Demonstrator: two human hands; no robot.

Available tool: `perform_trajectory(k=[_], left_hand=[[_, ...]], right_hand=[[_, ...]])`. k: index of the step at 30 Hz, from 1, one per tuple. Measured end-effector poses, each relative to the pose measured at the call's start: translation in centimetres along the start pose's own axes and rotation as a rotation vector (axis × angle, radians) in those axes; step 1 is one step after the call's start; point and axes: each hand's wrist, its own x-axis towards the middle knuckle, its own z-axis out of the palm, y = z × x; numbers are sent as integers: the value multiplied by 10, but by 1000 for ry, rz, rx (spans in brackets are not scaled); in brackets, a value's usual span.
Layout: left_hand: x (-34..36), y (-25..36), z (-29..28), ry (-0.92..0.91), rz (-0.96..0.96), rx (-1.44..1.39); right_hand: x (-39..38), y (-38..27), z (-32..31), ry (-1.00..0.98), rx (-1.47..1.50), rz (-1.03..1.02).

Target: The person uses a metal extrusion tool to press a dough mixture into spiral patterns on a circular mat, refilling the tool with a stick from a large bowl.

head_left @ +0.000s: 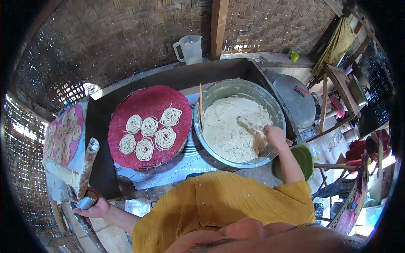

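My left hand is wrapped round a short metal cylinder at the lower left, beside a pale, worn wooden bar. Whether the bar and cylinder are one tool I cannot tell. My right hand is closed inside the right side of a large metal basin, at the surface of a whitish, crumbly dough. A greyish, dough-smeared shape reaches left from its fingers; its kind is unclear. Left of the basin, a round red tray bears several coiled noodle nests.
A wooden stick leans at the basin's left rim. Behind stands a clear plastic jug. A big lidded pot is at the right, with a green basin nearer. Another tray of nests lies far left.
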Motion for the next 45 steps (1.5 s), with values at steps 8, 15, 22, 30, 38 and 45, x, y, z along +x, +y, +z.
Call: perform_trajectory(k=[8, 15, 22, 30, 38, 45], left_hand=[[5, -14, -3, -127, -144, -28], [3, 3, 0, -27, 20, 53], [-4, 21, -7, 124, 199, 143], [3, -7, -3, 63, 105, 82], [3, -13, 3, -193, -75, 28], [-4, -30, 38, -418, -269, 214]], right_hand=[[48, -5, -5, 86, 256, -14], [111, -13, 32, 88, 140, 27], [116, -49, 60, 115, 63, -19], [109, -65, 67, 126, 58, -117], [95, -80, 67, 127, 128, -193], [82, -82, 61, 99, 156, -297]])
